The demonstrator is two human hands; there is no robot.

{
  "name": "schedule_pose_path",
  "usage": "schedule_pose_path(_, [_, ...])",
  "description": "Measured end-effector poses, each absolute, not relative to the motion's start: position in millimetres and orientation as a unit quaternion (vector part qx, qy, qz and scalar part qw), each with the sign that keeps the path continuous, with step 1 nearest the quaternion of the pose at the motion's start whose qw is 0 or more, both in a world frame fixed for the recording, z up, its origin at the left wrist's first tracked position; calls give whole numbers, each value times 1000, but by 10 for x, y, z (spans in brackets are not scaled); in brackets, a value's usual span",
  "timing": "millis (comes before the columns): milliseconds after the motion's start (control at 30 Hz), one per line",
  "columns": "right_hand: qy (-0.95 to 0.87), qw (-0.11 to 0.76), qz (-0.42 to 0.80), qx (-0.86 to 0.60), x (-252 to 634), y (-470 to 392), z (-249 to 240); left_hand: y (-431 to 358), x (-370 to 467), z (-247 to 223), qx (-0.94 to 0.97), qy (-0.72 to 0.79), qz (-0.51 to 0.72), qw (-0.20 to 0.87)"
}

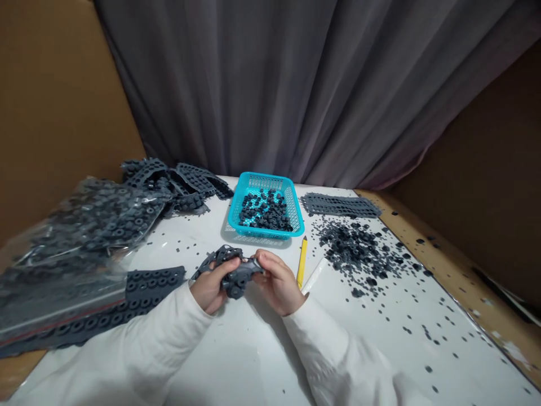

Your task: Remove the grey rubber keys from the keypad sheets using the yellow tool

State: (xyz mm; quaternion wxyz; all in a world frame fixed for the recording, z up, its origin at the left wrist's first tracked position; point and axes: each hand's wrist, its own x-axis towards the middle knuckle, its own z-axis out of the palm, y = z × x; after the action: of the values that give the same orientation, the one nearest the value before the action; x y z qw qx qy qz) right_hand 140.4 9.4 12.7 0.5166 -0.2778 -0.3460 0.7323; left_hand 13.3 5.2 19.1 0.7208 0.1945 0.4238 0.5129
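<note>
Both bare hands are at work over the white, smooth tabletop (228,366), on the near side of the turquoise openwork plastic basket (270,233). The left hand (213,286) grips a bent, dark grey, rubbery sheet with round raised rings (237,280), thumb laid across its top. The right hand (276,282) pinches the same sheet's other end, thumb and fingers closed narrowly on it. The sheet is held between the hands, near the basket.

The basket contains loose small black ring-shaped pieces (270,213). Right of it: a slim yellow tool with a dark tip (302,262), a flat, dark grey perforated strip (342,205) and scattered black scraps (359,248). Left: a clear plastic bag filled with grey ringed pieces (114,217) — heaped perforated dark grey sheets (192,179) lie behind it.
</note>
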Motion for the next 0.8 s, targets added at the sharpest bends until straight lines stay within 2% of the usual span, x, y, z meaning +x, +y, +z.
schedule_pose_path(233, [-287,627,686,-230,1463,200,199,158,77,258,149,295,573,750])
schedule_pose_path(300, [-298,644,666,-230,1537,228,241,158,74,264,144,327,589,725])
schedule_pose_path(433, [-348,629,653,-239,1635,249,275,111,104,262,133,454,575,668])
schedule_pose_path(800, [-383,580,699,-171,1626,147,304,50,93,275,180,464,570,654])
